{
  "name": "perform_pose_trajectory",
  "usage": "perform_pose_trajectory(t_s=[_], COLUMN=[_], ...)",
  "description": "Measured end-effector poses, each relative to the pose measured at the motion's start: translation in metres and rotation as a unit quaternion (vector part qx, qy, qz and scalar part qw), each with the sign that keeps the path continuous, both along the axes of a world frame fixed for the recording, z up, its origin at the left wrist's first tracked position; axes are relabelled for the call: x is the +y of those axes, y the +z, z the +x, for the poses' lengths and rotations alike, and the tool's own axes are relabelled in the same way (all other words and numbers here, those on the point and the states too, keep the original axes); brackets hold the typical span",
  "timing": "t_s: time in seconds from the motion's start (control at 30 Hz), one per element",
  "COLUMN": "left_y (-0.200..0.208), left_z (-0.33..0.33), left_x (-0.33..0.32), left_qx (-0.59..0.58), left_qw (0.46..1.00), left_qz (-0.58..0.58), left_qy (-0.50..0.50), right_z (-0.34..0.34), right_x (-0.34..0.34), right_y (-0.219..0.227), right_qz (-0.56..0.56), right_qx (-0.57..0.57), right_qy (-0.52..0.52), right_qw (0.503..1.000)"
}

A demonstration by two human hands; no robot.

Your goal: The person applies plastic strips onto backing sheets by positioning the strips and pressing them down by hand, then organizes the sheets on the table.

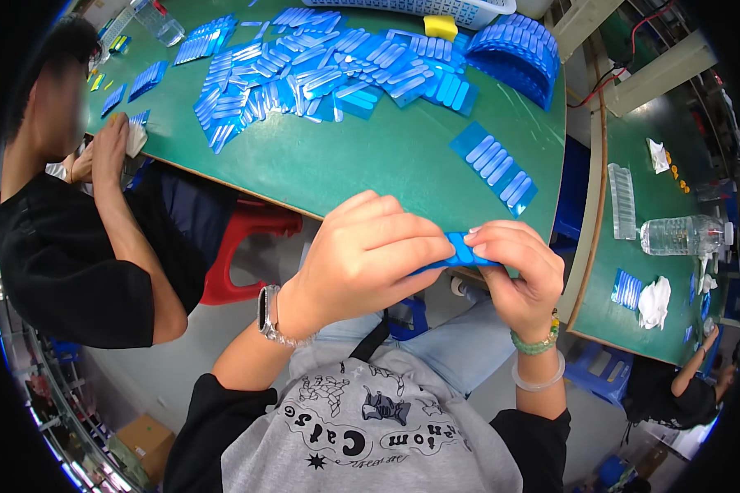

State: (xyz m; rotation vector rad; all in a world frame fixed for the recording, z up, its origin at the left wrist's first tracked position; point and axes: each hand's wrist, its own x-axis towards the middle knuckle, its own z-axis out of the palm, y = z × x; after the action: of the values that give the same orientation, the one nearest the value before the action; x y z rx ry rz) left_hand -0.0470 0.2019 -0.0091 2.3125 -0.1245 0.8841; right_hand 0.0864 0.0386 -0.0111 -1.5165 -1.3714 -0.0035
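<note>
Our left hand [378, 246] and our right hand [518, 267] both pinch one small blue piece [464, 251] over our legs [469, 349]. A flat blue sheet [495, 167] lies on the green worktop [304, 168], near a big blue pile [316, 72].

The strip [465, 250] is blue; the sheets [316, 72] are blue with paler bars; the table [370, 168] is green, the sponge [441, 28] yellow, the stool [259, 220] red.
</note>
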Motion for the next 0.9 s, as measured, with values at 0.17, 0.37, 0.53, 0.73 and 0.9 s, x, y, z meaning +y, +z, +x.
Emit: perform_pose_trajectory(t_s=[0.17, 0.37, 0.53, 0.73, 0.9], left_y=[0.010, 0.014, -0.001, 0.006, 0.006], left_z=[0.000, -0.003, -0.002, 0.000, 0.000], left_x=[-0.004, -0.010, -0.023, -0.011, -0.025], left_qx=[-0.050, -0.028, -0.025, 0.079, 0.046], left_qw=[0.998, 0.976, 0.933, 0.952, 0.901], left_qz=[0.022, -0.214, -0.358, -0.295, -0.431], left_qy=[-0.016, -0.030, -0.003, -0.017, -0.018], right_z=[-0.003, -0.030, -0.049, -0.032, -0.034], right_x=[-0.003, 0.010, 0.014, 0.002, 0.005], right_y=[-0.001, -0.004, -0.005, -0.001, 0.008], right_qz=[-0.003, 0.145, 0.092, 0.025, 0.081], right_qx=[0.021, 0.599, 0.626, 0.441, 0.529], right_qy=[0.029, 0.104, 0.021, 0.000, 0.017], right_qw=[0.999, 0.781, 0.774, 0.897, 0.844])
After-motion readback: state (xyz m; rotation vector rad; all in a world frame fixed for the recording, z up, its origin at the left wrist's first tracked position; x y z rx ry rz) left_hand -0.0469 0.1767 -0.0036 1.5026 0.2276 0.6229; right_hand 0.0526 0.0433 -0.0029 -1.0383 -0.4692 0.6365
